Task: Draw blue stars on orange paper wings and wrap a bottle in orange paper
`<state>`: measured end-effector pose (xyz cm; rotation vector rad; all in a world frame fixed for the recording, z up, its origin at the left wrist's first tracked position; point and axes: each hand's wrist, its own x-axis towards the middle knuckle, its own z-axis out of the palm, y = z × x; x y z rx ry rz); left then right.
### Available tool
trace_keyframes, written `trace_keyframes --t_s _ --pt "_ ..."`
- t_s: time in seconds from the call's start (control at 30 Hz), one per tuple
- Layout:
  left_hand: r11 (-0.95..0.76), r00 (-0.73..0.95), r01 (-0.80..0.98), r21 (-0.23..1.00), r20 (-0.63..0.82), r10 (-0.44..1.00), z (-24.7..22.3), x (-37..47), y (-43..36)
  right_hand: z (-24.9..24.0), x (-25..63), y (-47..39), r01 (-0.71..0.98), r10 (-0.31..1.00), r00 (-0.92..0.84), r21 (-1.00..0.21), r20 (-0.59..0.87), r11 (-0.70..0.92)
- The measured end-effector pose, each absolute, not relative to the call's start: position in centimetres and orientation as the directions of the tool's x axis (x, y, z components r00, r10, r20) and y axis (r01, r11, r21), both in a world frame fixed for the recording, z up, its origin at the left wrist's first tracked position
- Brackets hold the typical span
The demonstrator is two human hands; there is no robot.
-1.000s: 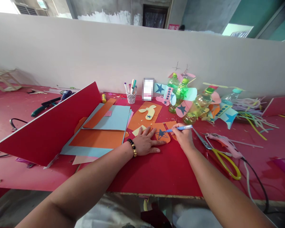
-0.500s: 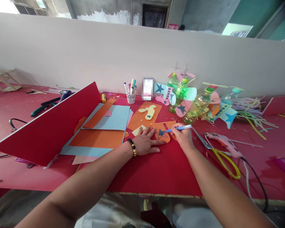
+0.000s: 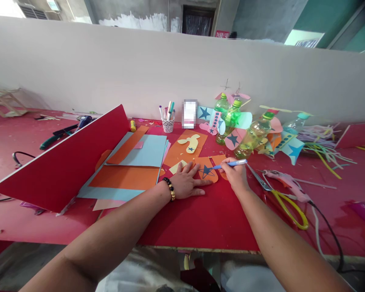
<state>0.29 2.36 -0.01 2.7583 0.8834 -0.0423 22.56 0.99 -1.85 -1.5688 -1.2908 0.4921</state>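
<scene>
My left hand (image 3: 187, 182) lies flat with spread fingers, its fingertips pressing the edge of an orange paper cutout (image 3: 212, 177). A dark blue star (image 3: 206, 170) is drawn on that cutout, its middle filled in and some points only outlined. Between the fingers of my right hand (image 3: 235, 174) is a blue marker pen (image 3: 237, 162), its tip on the star. Another orange paper piece (image 3: 219, 158) sits partly behind the pen. Beyond my left hand, a yellow paper cutout (image 3: 192, 145) with a small star rests on an orange sheet (image 3: 176, 151).
Scissors with yellow handles (image 3: 288, 211) and a pink glue gun (image 3: 287, 182) lie at right. Plastic bottles (image 3: 252, 136) with paper shapes stand behind. A pen cup (image 3: 168, 125) and phone (image 3: 189, 114) are at the back. Left are paper sheets (image 3: 140, 154) and a red board (image 3: 67, 162).
The marker pen and my right hand have shifted very slightly to the right. My left hand and the orange cutout stay in place.
</scene>
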Motion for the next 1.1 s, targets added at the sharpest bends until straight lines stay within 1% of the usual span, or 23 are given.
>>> trace_keyframes --t_s 0.17,0.3,0.4,0.53,0.67,0.77,0.87,0.97,1.1 --pt "-0.782 0.812 0.582 0.223 -0.103 0.575 0.19 0.26 2.27 -1.81 22.52 0.97 0.535 0.921 0.272 -0.840 0.277 0.094" --pt "-0.788 0.816 0.576 0.217 -0.104 0.568 0.11 0.23 2.28 -1.87 22.73 1.09 0.517 0.899 0.348 -0.855 0.265 0.052" --pt "-0.787 0.815 0.578 0.214 -0.108 0.569 0.07 0.24 2.30 -1.95 22.76 1.13 0.482 0.889 0.372 -0.874 0.269 0.062" --pt "-0.785 0.813 0.582 0.213 -0.105 0.573 0.14 0.29 2.27 -2.06 22.67 1.09 0.465 0.903 0.327 -0.879 0.278 0.103" --pt "-0.782 0.811 0.583 0.218 -0.111 0.574 0.20 0.32 2.26 -2.00 22.66 1.08 0.489 0.921 0.278 -0.865 0.272 0.108" --pt "-0.785 0.814 0.580 0.220 -0.105 0.572 0.16 0.28 2.28 -1.85 22.67 1.07 0.523 0.918 0.287 -0.847 0.274 0.089" --pt "-0.788 0.816 0.576 0.219 -0.099 0.569 0.14 0.25 2.28 -1.75 22.64 1.01 0.518 0.905 0.314 -0.851 0.288 0.091" --pt "-0.786 0.814 0.579 0.218 -0.106 0.570 0.21 0.28 2.24 -1.79 22.61 0.96 0.501 0.910 0.291 -0.857 0.295 0.118" --pt "-0.784 0.813 0.581 0.218 -0.108 0.572 0.23 0.30 2.24 -1.95 22.65 0.98 0.529 0.921 0.261 -0.841 0.291 0.115"
